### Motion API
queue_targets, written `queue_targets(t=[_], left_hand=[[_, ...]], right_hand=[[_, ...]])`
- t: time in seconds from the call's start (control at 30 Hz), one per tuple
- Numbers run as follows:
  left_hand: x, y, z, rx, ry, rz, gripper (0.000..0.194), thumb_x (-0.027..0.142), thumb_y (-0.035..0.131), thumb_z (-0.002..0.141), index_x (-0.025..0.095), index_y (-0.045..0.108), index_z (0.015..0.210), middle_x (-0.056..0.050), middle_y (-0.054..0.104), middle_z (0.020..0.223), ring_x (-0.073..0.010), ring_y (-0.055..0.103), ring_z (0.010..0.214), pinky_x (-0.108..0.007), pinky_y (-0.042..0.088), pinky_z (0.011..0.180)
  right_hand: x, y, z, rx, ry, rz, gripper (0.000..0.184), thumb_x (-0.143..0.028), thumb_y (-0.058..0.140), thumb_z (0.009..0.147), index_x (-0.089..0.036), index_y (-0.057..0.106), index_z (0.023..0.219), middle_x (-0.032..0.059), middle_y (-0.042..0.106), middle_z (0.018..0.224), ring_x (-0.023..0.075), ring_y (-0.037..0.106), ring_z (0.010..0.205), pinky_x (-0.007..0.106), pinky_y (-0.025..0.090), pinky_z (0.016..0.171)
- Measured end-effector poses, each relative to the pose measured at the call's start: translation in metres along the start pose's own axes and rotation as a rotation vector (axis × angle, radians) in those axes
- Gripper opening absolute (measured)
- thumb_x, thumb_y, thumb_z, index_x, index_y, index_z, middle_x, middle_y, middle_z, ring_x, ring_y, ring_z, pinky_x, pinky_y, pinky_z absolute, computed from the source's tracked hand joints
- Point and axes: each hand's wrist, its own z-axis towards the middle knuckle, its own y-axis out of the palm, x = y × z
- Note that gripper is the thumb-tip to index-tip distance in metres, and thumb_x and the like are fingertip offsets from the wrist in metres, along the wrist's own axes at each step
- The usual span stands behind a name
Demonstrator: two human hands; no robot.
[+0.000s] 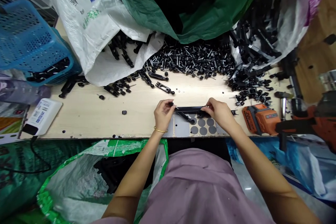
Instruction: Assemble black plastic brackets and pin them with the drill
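A long black plastic bar (190,109) lies crosswise between my two hands, just over the table's front edge. My left hand (163,112) pinches at its left end, where a small black knob (171,104) shows by the fingertips. At the bar's right part my right hand (220,112) is closed on it with thumb and fingers. Below the bar, a thinner black arm piece (186,117) with a rounded end slants down to the right; whether it is joined to the bar I cannot tell. Beneath them is a grey pad (181,127) with round dark discs.
Black-headed pins (194,57) are heaped at the back, below a green bag (210,24). White sacks (102,56) of black parts flank them. An orange battery (261,118) and drill (320,122) lie right; a blue basket (34,42) and white power strip (43,115) left.
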Motion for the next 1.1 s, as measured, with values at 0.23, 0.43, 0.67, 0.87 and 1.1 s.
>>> queue_targets(t=[0.23,0.43,0.67,0.87,1.1], left_hand=[[0.005,-0.014,-0.006,-0.038,0.306,0.295,0.015,0.025,0.057,0.086,0.019,0.062,0.099,-0.005,0.063,0.096,-0.0139,0.061,0.09,-0.027,0.056,0.077],[0.011,-0.011,-0.007,-0.21,0.443,0.407,0.019,0.02,0.049,0.09,0.021,0.063,0.103,-0.006,0.067,0.099,-0.0158,0.062,0.097,-0.032,0.052,0.087],[0.011,-0.018,-0.001,-0.283,0.427,0.239,0.02,0.019,0.058,0.085,0.025,0.067,0.102,-0.002,0.07,0.104,-0.016,0.063,0.101,-0.036,0.053,0.092],[0.004,-0.015,0.005,-0.313,0.267,0.172,0.02,0.026,0.057,0.085,0.024,0.067,0.103,-0.002,0.069,0.105,-0.017,0.064,0.101,-0.036,0.052,0.094],[0.0,0.027,-0.035,-0.028,0.031,0.363,0.083,0.036,0.069,0.073,0.02,0.026,0.142,-0.017,0.043,0.14,-0.0293,0.04,0.131,-0.051,0.029,0.109]], right_hand=[[0.022,0.03,-0.035,0.117,-0.079,0.09,0.032,-0.035,0.044,0.091,-0.018,0.053,0.117,0.0117,0.062,0.102,0.0253,0.056,0.096,0.038,0.045,0.081],[0.043,0.053,-0.05,0.15,-0.234,0.123,0.057,-0.029,0.049,0.089,-0.024,0.027,0.142,0.01,0.058,0.117,0.0254,0.053,0.106,0.044,0.042,0.091],[0.044,0.075,-0.05,0.226,-0.211,-0.036,0.057,-0.022,0.045,0.09,-0.026,0.024,0.143,0.01,0.057,0.112,0.025,0.051,0.099,0.043,0.037,0.089],[0.036,0.077,-0.049,0.223,-0.151,-0.091,0.056,-0.022,0.045,0.089,-0.027,0.028,0.143,0.0112,0.055,0.107,0.0257,0.046,0.092,0.043,0.036,0.083],[0.04,0.073,-0.046,0.176,-0.203,-0.107,0.057,-0.02,0.042,0.09,-0.028,0.025,0.144,0.01,0.055,0.1,0.0254,0.044,0.09,0.041,0.035,0.082]])
